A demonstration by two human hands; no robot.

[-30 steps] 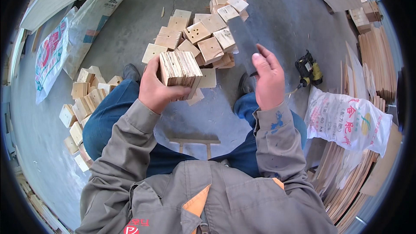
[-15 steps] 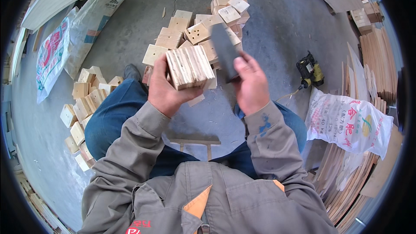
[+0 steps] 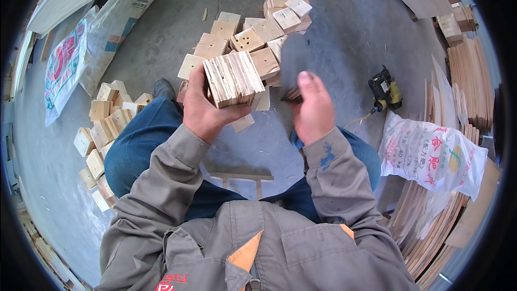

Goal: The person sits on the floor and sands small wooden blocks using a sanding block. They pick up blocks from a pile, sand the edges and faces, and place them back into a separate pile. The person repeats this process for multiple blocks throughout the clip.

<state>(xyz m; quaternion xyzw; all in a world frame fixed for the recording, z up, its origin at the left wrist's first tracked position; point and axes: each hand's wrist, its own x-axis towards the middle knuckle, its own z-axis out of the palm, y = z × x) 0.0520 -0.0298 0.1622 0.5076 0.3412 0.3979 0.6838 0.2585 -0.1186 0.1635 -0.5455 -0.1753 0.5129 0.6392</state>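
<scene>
My left hand (image 3: 203,109) is wrapped round a layered wooden block (image 3: 232,80), its striped edge grain facing up. To its right, my right hand (image 3: 314,110) grips a dark grey flat slab (image 3: 295,60) by its near end, thumb on top. The slab is blurred by motion and stands apart from the block; its exact kind does not show. Just beyond the held block lies a heap of pale wooden blocks (image 3: 211,46) on the floor, and one of them (image 3: 247,40) has several holes in its face.
More wooden blocks (image 3: 99,111) lie left of my left leg. A black and yellow power tool (image 3: 385,89) with a cord rests at right. White woven sacks (image 3: 433,153) and thin wood strips (image 3: 469,83) line the right side; further sacks (image 3: 116,29) lie at far left.
The dark slab has swung away to the right from the block and turned more upright. The left hand has tipped the block slightly and shifted a little left.
</scene>
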